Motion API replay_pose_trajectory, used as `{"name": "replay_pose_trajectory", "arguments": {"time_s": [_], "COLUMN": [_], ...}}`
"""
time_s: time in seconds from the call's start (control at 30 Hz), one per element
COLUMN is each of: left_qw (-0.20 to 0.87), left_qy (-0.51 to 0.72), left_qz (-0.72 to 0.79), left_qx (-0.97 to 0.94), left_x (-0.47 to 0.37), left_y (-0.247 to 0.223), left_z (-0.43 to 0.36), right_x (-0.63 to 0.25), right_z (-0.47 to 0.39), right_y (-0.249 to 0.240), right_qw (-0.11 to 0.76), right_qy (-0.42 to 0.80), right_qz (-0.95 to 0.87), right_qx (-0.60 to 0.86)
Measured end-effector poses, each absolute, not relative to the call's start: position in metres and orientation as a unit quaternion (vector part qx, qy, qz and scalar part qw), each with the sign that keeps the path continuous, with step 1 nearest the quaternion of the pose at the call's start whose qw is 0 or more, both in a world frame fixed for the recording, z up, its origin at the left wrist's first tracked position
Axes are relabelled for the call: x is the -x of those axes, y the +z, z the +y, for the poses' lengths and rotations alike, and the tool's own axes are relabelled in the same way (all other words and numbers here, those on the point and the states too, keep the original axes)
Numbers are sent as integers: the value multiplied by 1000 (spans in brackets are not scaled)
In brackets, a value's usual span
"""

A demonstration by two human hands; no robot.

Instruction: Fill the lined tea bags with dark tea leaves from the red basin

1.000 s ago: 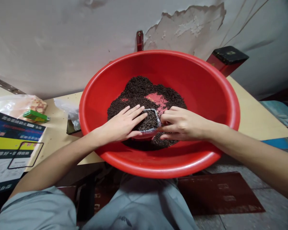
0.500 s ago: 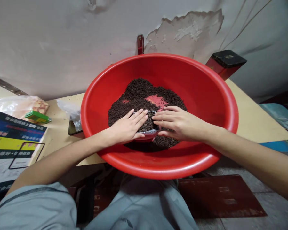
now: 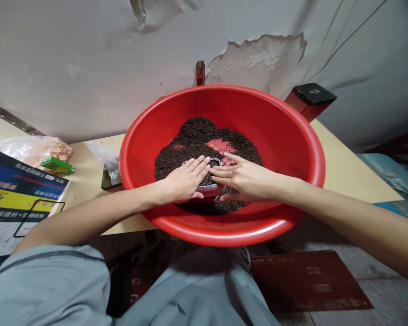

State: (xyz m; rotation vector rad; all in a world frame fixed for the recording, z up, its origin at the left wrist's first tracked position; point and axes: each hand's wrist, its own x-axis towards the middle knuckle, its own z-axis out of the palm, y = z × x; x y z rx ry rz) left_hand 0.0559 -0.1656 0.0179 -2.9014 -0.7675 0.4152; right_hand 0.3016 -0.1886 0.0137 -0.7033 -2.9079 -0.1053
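Note:
Loose dark brown pieces, like dry tea leaves (image 3: pixel 197 133), lie heaped in a large red plastic basin (image 3: pixel 282 140). Among them stands a small reddish box (image 3: pixel 209 192) with a shiny, silvery lining at its rim, filled with the same leaves. My left hand (image 3: pixel 187 180) rests flat over the box's left part, fingers stretched out. From the right, my right hand (image 3: pixel 245 179) reaches over the box's right edge with straight fingers, its fingertips close to those of the left. Between them, the hands hide much of the box's top.
The basin sits on a pale wooden table (image 3: pixel 353 167) against a peeling wall. A red tin with a black lid (image 3: pixel 311 96) stands behind it to the right. On the left are a plastic bag (image 3: pixel 105 156), a green packet (image 3: pixel 57 165) and a printed carton (image 3: pixel 20 190).
My right hand has shifted left, further over the box and closer to my left hand. The left hand stays nearly in place on the box. The whole view has tilted slightly.

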Motion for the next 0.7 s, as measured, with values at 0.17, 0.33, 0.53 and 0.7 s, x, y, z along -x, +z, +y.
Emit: {"name": "replay_pose_trajectory", "arguments": {"time_s": [0.17, 0.33, 0.53, 0.7], "left_qw": [60, 18, -30, -10], "left_qy": [146, 134, 33, 31], "left_qz": [-238, -213, -239, -257], "left_qx": [958, 968, 970, 966], "left_x": [-56, -45, -27, -16], "left_y": [19, 16, 27, 35], "left_z": [-162, -154, -153, -153], "right_x": [-281, -280, -318, -317], "right_z": [-183, -178, -172, -170], "right_y": [35, 35, 11, 3], "right_qw": [-16, -27, 152, 127], "right_qy": [-52, -58, 8, 34], "right_qz": [-968, -970, -958, -946], "right_qx": [244, 235, 242, 296]}}
